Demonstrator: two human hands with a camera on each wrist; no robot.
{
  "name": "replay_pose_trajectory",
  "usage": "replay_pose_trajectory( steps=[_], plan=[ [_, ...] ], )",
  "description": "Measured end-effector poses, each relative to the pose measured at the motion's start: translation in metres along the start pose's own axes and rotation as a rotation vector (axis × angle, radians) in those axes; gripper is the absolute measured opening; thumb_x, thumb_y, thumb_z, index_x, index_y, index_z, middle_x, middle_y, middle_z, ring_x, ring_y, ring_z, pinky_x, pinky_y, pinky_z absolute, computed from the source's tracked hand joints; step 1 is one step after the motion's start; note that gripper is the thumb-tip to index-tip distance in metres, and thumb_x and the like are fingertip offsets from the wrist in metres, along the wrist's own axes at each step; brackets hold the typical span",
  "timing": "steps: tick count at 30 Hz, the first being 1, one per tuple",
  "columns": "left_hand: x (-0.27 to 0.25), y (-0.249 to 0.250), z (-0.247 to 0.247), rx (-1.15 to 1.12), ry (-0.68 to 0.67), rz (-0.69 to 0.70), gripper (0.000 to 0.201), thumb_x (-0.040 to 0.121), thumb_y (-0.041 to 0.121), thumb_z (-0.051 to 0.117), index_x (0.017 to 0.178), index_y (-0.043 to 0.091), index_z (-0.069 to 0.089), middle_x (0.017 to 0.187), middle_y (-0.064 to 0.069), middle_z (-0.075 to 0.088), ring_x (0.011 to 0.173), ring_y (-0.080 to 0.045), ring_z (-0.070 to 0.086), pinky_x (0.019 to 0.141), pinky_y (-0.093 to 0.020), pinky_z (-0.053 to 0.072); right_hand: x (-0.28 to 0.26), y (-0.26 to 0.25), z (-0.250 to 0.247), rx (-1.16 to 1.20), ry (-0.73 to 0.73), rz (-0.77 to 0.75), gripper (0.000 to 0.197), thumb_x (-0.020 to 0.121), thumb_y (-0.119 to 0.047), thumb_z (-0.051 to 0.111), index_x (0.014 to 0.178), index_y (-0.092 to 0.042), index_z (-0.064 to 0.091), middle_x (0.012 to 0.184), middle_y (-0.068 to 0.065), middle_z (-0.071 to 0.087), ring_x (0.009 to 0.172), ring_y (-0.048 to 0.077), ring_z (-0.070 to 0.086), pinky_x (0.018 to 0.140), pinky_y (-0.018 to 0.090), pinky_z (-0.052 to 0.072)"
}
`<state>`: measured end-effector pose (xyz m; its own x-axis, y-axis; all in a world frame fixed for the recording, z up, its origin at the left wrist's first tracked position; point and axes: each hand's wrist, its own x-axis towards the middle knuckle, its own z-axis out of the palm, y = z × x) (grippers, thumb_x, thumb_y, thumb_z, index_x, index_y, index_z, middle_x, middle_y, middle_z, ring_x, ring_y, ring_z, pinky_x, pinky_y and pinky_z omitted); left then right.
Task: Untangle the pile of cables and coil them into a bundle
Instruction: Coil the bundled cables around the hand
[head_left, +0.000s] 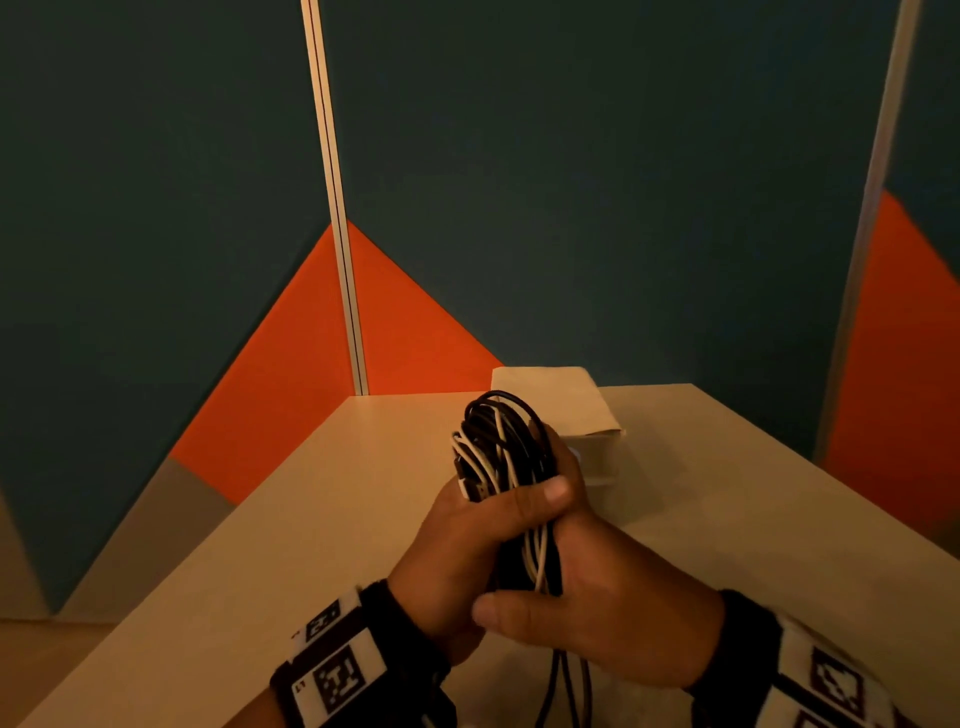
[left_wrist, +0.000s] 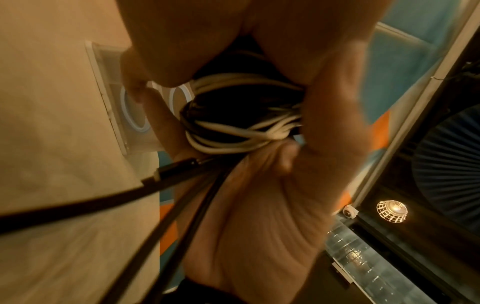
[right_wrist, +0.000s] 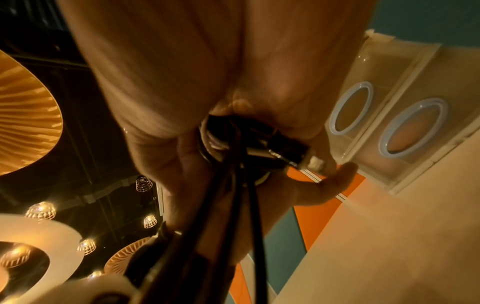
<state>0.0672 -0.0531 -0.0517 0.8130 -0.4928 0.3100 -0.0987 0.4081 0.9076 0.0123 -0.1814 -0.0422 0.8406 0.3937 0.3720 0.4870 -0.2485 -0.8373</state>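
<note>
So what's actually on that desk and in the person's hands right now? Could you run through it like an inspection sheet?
Surface: pale table, lit in warm light.
Job's things: cable bundle of black and white cables, looped and held above the table.
Clutter: pale box behind the hands; the wrist views show it has two blue-rimmed round openings.
Grippers: left hand grips the middle of the bundle, thumb across it; right hand grips it lower down.
Cables: loose black strands hang below the hands; a black plug sticks out of the bundle.
Surroundings: teal and orange partition panels; lamps overhead in the wrist views.
</note>
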Motion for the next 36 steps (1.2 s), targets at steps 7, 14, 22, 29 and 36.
replay_pose_trajectory(
  steps=[7,14,22,29,36],
  plan=[
    [0.000,0.002,-0.003,0.081,-0.081,0.013,0.078,0.069,0.044,0.091,0.126,-0.001,0.062,0.103,-0.017,0.071,0.097,-0.029,0.072,0.078,-0.034,0.058,0.004,0.001,-0.005,-0.079,0.116,-0.054,0.082,0.083,-0.011,0.080,0.147,-0.027,0.031,0.129,-0.021,0.060,0.124,-0.001,0.057,0.097,0.015,0.048],
    [0.005,0.004,-0.006,0.308,-0.158,0.088,0.108,0.067,0.068,0.085,0.141,0.001,0.043,0.103,-0.029,0.064,0.073,-0.030,0.066,0.059,-0.037,0.054,0.005,0.002,-0.015,-0.005,0.171,0.035,0.061,0.085,-0.006,0.074,0.129,-0.039,0.048,0.116,-0.002,0.062,0.095,0.021,0.071,0.067,0.047,0.063],
    [0.007,0.038,-0.033,1.164,-0.044,0.613,0.166,0.029,0.095,0.068,0.162,0.031,-0.008,0.163,0.007,0.021,0.144,-0.014,0.042,0.109,-0.043,0.051,0.001,-0.005,-0.030,0.439,0.091,0.299,0.050,0.073,-0.014,0.071,0.120,-0.028,0.063,0.111,0.017,0.071,0.086,0.029,0.071,0.060,0.040,0.055],
    [0.006,0.040,-0.037,1.729,-0.241,0.958,0.155,0.034,0.095,0.071,0.160,0.024,0.015,0.164,-0.012,0.015,0.155,-0.027,0.015,0.119,-0.072,0.018,0.005,0.000,-0.031,0.490,0.048,0.510,0.030,0.078,-0.016,0.068,0.108,-0.019,0.071,0.105,0.020,0.070,0.084,0.030,0.068,0.053,0.032,0.050],
    [0.004,0.021,-0.020,2.041,-0.310,0.774,0.144,0.053,0.089,0.070,0.159,0.003,0.025,0.171,-0.017,-0.010,0.159,-0.035,-0.007,0.118,-0.076,0.002,0.002,-0.006,-0.027,0.395,-0.049,0.543,0.014,0.089,-0.011,0.062,0.097,-0.016,0.073,0.096,0.022,0.070,0.086,0.034,0.064,0.049,0.029,0.050]
  ],
)
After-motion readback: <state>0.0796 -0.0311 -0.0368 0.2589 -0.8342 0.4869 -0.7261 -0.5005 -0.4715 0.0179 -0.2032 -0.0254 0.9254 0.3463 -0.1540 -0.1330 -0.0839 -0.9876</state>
